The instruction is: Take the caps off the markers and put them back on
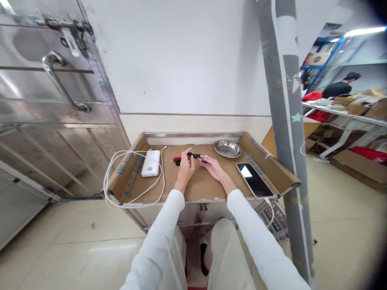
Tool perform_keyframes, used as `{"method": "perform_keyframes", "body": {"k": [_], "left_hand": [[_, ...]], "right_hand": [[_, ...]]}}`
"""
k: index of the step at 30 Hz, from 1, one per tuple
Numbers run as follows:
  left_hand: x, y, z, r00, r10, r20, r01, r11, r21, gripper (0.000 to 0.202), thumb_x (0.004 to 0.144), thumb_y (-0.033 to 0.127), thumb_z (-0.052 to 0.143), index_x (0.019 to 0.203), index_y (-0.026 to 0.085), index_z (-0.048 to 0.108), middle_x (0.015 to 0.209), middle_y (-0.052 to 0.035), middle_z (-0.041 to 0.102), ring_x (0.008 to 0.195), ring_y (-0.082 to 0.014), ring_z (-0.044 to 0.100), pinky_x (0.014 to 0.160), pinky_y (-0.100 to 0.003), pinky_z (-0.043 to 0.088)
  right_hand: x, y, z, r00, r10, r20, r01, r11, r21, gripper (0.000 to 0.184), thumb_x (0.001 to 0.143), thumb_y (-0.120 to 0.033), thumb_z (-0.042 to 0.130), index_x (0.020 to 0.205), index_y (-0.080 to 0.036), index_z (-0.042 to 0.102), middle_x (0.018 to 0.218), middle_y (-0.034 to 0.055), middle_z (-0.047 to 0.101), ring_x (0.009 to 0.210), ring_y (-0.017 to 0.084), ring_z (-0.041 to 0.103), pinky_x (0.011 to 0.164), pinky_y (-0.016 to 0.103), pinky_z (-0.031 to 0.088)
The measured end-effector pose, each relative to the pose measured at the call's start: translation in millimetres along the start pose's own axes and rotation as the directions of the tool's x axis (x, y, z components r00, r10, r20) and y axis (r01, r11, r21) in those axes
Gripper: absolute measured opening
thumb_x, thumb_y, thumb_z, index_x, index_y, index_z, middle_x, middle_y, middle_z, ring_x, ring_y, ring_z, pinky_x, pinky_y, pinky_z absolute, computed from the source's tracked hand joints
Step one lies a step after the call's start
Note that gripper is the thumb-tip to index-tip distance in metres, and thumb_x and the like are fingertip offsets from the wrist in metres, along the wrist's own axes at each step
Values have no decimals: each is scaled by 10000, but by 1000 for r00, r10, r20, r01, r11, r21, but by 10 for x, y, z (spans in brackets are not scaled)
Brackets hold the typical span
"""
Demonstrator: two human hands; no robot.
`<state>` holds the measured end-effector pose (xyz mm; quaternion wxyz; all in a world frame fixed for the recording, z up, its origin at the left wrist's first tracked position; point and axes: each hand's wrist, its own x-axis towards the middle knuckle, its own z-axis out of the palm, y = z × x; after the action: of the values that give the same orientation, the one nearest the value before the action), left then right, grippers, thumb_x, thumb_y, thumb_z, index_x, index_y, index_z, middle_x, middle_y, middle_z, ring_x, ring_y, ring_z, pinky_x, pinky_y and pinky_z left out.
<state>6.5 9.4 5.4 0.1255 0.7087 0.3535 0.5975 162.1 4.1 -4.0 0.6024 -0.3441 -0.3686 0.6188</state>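
A slim black pen-like object (196, 155) was held over the middle of the brown cardboard-lined top (201, 185). One end was pinched by the left hand (185, 167), thumb and fingers closed; the other was gripped in the fingertips of the right hand (213, 167). One piece or two: could not be told. From there, small red-and-black items (177, 160) were seen at nine o'clock, just beside the left hand; farther out, a white rectangular power bank (150, 161). A round shiny metal dish (227, 149) was seen between two and three, a dark-screened rectangular phone (255, 181) toward four.
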Motion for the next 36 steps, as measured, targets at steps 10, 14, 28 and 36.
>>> {"method": "perform_keyframes", "body": {"k": [10,14,28,36], "left_hand": [[-4,-66,6,997,-77,-31,78,996,41,196,933,238,391,1107,182,460,1026,-93,561,924,-166,582,840,-324,482],[-14,-126,53,981,-28,194,10,996,90,152,899,167,421,1037,189,482,982,-70,587,867,-162,596,801,-315,489],[-40,-73,100,915,-80,396,-185,789,586,237,865,96,380,1031,179,527,1083,-109,578,1043,-256,473,880,-403,384],[-58,-72,100,910,-102,401,-177,780,600,122,873,232,470,948,187,555,1085,-117,526,1032,-275,441,870,-419,383]], "right_hand": [[91,104,-108,904,-363,-228,285,906,-312,301,578,-366,772,776,-171,656,801,36,682,756,148,624,844,336,486],[133,127,-169,828,-497,-260,338,812,-477,293,617,-409,729,756,-177,617,760,31,659,739,161,619,811,346,490],[113,165,-82,912,-409,28,326,682,-655,142,673,-333,670,753,-216,657,820,27,678,764,167,599,769,311,457],[117,185,-89,905,-414,98,347,584,-734,197,673,-176,564,844,-218,652,896,17,656,699,129,559,726,291,461]]}}
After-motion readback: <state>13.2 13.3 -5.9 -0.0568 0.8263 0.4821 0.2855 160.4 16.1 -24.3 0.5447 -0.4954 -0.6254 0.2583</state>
